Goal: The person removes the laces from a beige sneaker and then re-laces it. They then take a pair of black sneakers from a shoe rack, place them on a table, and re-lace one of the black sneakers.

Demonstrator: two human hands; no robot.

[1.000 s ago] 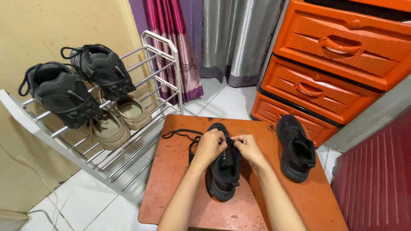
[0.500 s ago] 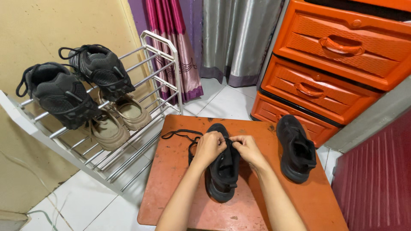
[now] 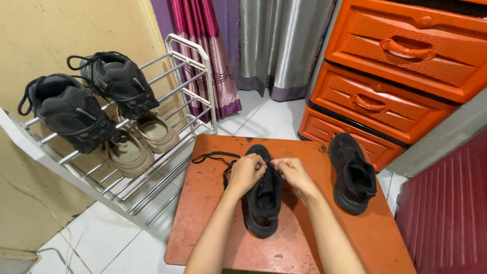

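Black shoe [image 3: 263, 203] on the orange table [image 3: 213, 223], both hands, left [image 3: 247, 174] and right [image 3: 293, 175], pinching its lace [image 3: 215, 158].

Shoe [image 3: 264, 203] mid-table [image 3: 213, 223], second shoe [image 3: 352, 175] to its right, rack [image 3: 152, 177] left, drawers [image 3: 395, 96] behind.

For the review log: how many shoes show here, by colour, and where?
Black shoes on the table: 2, one under both hands, one apart at right
Black shoes on the rack: 2
Beige shoes on the rack: 2
Total: 6
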